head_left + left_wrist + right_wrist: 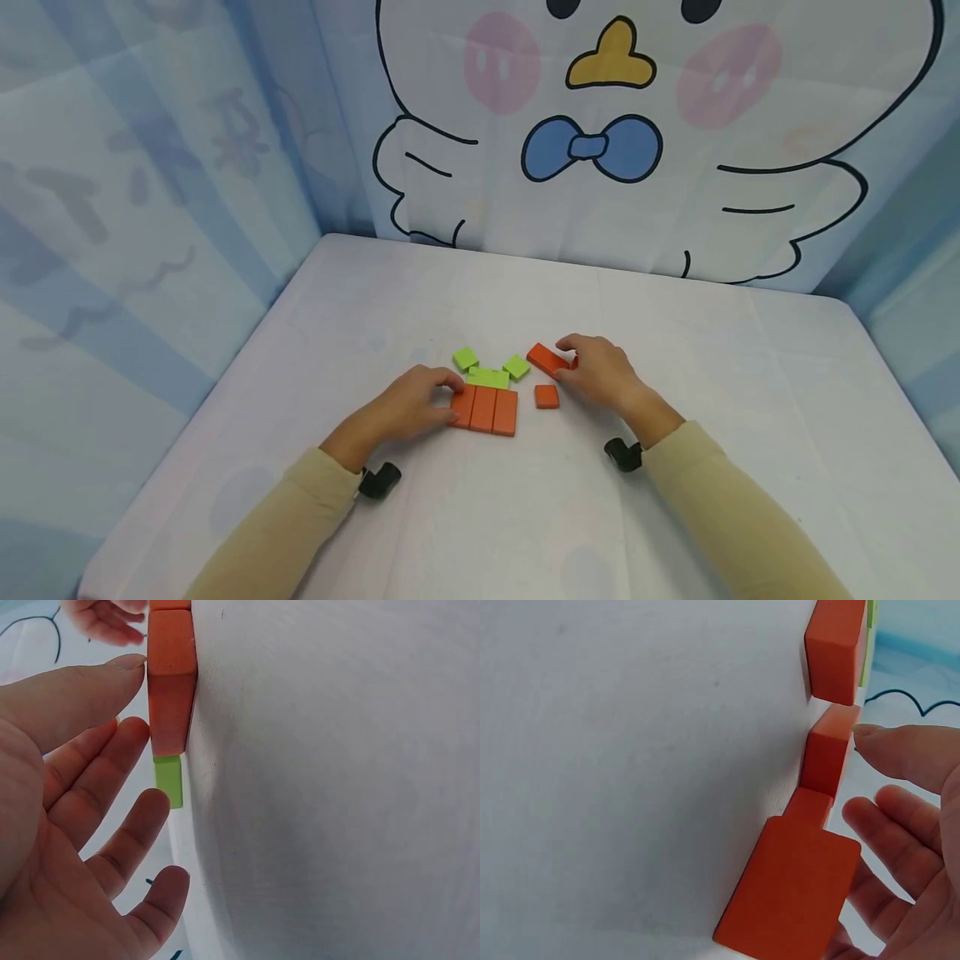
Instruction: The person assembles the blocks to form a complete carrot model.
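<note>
1. On the white cloth-covered table (pixel 750 375), three long orange foam blocks (pixel 485 409) lie side by side and touching, with a flat green rectangular block (pixel 489 378) against their far edge; this row is the largest thing and could easily be pushed out of line, I think, if the left hand (pixel 408 406) presses sideways
2. At the left edge of that row, the left hand rests with the fingers mostly straight and a little spread; the thumb tip touches the outer orange block, and nothing is clamped
3. Further right, the right hand (pixel 600 372) curls its fingers around a separate long orange block (pixel 550 360), which is tilted on the table; it may slip or knock the neighbours when it is moved
4. Just beside that hand lies a small orange square block (pixel 547 397), apart from the row
5. Two small green square blocks (pixel 466 359) (pixel 516 366) sit behind, loose, so a sleeve could shift them
</note>
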The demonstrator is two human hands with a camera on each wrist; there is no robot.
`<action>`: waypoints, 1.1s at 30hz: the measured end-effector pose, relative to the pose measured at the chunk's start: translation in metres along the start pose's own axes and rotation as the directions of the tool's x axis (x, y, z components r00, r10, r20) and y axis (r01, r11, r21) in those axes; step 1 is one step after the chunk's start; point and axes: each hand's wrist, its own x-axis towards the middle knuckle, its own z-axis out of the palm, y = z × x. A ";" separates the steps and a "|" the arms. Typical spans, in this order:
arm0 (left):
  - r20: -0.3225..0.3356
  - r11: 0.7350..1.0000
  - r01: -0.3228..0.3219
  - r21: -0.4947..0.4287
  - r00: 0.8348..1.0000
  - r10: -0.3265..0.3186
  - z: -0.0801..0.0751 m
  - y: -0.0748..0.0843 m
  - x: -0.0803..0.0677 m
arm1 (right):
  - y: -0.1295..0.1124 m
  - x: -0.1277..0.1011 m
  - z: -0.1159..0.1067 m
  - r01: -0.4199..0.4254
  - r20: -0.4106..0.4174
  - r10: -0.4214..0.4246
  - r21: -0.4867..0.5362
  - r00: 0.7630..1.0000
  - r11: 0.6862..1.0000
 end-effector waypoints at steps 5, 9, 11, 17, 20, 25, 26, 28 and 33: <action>-0.003 1.000 -0.013 -0.008 1.000 0.013 0.001 -0.001 0.000 | 0.001 0.004 0.005 -0.010 0.000 0.010 -0.016 1.000 1.000; -0.005 1.000 -0.014 -0.013 1.000 0.014 0.001 0.000 -0.001 | 0.002 0.005 0.006 -0.014 0.000 0.014 -0.025 1.000 1.000; -0.006 1.000 -0.011 -0.013 1.000 0.011 0.001 0.000 -0.001 | 0.001 0.005 0.007 -0.018 -0.002 0.018 -0.023 1.000 1.000; -0.006 1.000 -0.004 -0.014 1.000 0.003 0.000 0.001 -0.002 | 0.001 0.007 0.011 -0.034 -0.001 0.034 -0.039 0.999 0.999; -0.004 1.000 0.004 -0.015 1.000 -0.004 0.000 0.001 -0.002 | 0.000 0.009 0.013 -0.039 -0.005 0.039 -0.064 0.999 0.997; -0.001 1.000 0.012 -0.013 1.000 -0.012 0.001 0.001 0.000 | -0.004 0.012 0.014 -0.046 -0.018 0.044 -0.085 0.999 0.995; -0.001 1.000 0.011 -0.013 1.000 -0.011 0.001 0.001 0.000 | -0.005 0.013 0.014 -0.048 -0.022 0.047 -0.084 0.999 0.995; -0.002 1.000 0.009 -0.015 1.000 -0.009 0.001 0.000 0.000 | -0.007 0.014 0.015 -0.051 -0.028 0.049 -0.085 0.998 0.995; -0.003 1.000 0.012 -0.019 1.000 -0.012 0.001 -0.001 0.000 | -0.010 0.018 0.017 -0.053 -0.042 0.049 -0.098 0.998 0.994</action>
